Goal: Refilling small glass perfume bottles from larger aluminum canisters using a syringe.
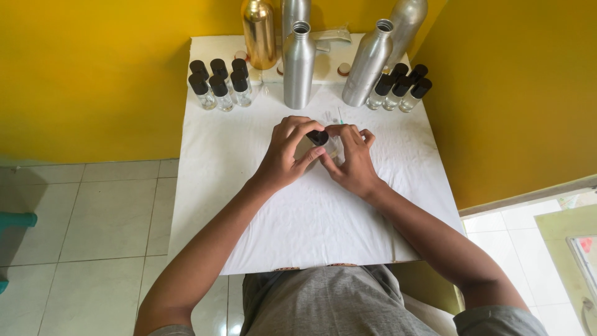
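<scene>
Both hands meet over the middle of the white-covered table [311, 218]. My left hand [287, 152] and my right hand [352, 157] together hold a small clear glass bottle with a black cap [318, 137]. The left thumb and fingers wrap its body from the left. The right fingertips pinch at the cap from the right. Most of the bottle is hidden by the fingers. Just behind the hands lies a thin syringe [339, 114] on the cloth.
Several small black-capped glass bottles stand at the back left [219, 84] and back right [401, 87]. Tall silver metal bottles [299, 65] [368, 63] and a gold one [259, 34] stand along the back edge. Yellow walls close in behind and right; tiled floor lies left.
</scene>
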